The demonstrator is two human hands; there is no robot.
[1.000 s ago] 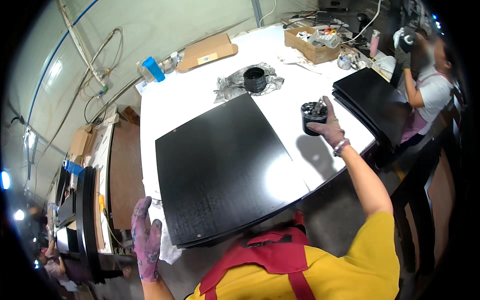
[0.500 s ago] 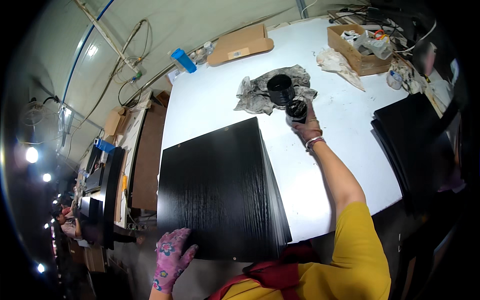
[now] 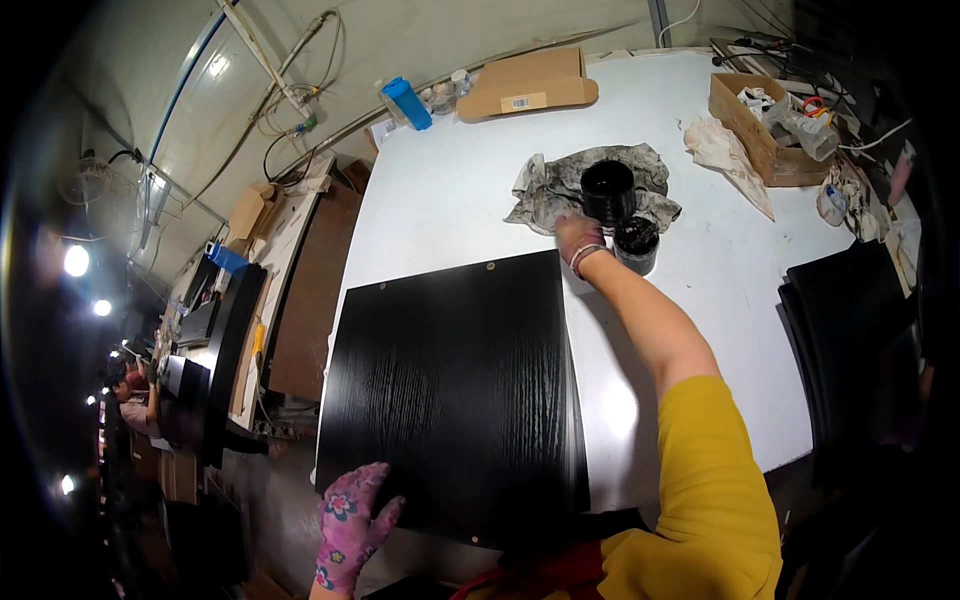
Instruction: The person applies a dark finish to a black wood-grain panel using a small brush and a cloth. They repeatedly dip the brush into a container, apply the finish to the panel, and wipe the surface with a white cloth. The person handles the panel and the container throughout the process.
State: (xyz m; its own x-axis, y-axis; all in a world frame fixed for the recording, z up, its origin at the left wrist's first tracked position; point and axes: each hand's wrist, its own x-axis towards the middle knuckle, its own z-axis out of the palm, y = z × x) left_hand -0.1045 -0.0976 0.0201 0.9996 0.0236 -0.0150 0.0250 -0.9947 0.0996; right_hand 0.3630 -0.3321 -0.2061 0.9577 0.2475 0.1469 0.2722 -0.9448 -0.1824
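Note:
My left hand (image 3: pixel 355 525), in a pink flowered glove, rests on the near left edge of a black wood-grained panel (image 3: pixel 450 390), thumb apart from the fingers. The panel tops a stack, whose layers show along its right side. Beyond its far edge, my right hand (image 3: pixel 579 238) reaches to the near edge of a stained grey cloth (image 3: pixel 540 195). Motion smears its fingers, so whether they grip the cloth is unclear. Beside it stand a black tub (image 3: pixel 608 195) on the cloth and a smaller clear cup (image 3: pixel 636 246) with black stuff inside, just nearer.
More black panels (image 3: pixel 850 330) are stacked at the right. A cardboard piece (image 3: pixel 530 85) and a blue bottle (image 3: pixel 407 104) lie along the far edge of the white table (image 3: pixel 440 200). An open box (image 3: pixel 745 140) sits far right, beside a crumpled pale cloth (image 3: pixel 725 160). Another person (image 3: pixel 140 400) works far left.
My right hand has let go of the clear cup and moved left to the cloth. The cup now stands by the tub. My left hand stays on the panel; the view has shifted.

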